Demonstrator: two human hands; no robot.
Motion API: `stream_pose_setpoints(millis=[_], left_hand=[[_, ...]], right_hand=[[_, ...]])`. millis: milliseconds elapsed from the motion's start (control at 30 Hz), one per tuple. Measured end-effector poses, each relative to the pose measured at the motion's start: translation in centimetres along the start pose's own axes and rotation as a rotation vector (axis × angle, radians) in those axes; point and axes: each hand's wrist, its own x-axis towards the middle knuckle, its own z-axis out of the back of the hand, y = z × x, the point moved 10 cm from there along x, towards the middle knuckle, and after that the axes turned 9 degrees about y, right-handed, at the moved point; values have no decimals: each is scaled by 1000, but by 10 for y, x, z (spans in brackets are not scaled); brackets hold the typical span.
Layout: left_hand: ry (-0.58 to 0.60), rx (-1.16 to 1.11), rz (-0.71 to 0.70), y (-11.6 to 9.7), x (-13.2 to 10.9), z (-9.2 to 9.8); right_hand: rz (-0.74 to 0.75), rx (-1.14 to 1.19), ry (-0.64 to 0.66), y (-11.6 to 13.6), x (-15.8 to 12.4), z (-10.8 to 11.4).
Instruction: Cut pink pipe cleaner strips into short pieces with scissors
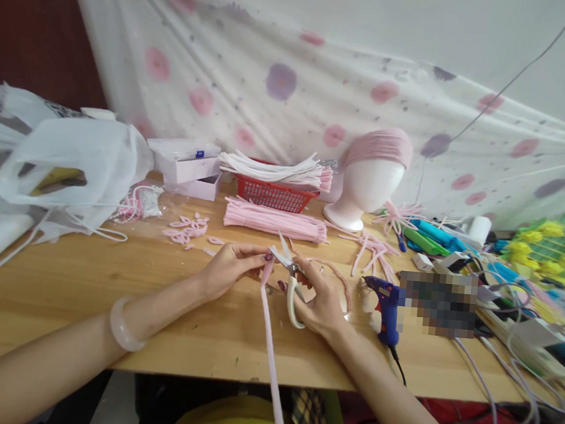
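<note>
My left hand (232, 268) pinches the upper end of a long pink pipe cleaner (268, 329) between thumb and fingertips. From there the stem hangs over the table's front edge toward me. In my right hand (321, 301) is a pair of scissors with white handles (295, 305). The scissors' blades are parted, close to the left fingertips and the stem's top end. Whether they touch the stem I cannot tell. Small pink looped pieces (187, 229) lie beyond my left hand, and a bundle of pink pipe cleaners (274, 221) lies behind both hands.
A red basket (276, 196) of white and pink stems stands at the back, beside a white foam head (366, 186) with a pink band. To the right are a blue glue gun (387, 307) and tangled cables. Plastic bags (69, 160) fill the left.
</note>
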Motion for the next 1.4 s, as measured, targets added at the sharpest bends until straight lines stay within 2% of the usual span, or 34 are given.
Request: stream_pose_setpoints(millis=[167,833,1067,1233,1400], left_hand=[[33,-12,-1,-4,-1,-8],[-56,-58,33,8,0,7],[-30,-69,18,6,1,4],[25,-72,5,-1,0,-5],[30,-71,11,-1,-1,-7]], right_hand=[[3,-21,47,-1,2,-6],[-7,-37,54,-5,3,-8],[-36,-4,-34,-4,0,3],[-4,-26,7,0,0,-2],[6,-34,22,-3,1,-5]])
